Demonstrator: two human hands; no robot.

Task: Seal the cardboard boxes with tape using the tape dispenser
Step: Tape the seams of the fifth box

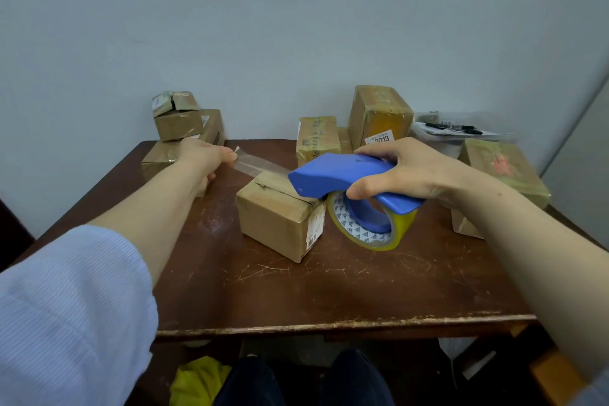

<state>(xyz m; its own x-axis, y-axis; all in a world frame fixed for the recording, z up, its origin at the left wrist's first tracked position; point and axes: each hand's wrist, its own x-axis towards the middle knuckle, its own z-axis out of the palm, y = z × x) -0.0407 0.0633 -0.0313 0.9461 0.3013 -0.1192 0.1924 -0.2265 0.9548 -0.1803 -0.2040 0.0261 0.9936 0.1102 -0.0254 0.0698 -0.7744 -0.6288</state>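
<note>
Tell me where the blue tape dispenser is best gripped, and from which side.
Grip the tape dispenser by its long blue handle, from above at the right end, as the right hand does. The tape roll hangs beneath it, and the nose points left over the box, feeding the tape strip that the left hand pinches.

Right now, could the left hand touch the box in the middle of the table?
Probably yes. The left hand is close beside the box with nothing between them, but it pinches the tape pulled from the dispenser in the right hand, so it may need to let go first.
</note>
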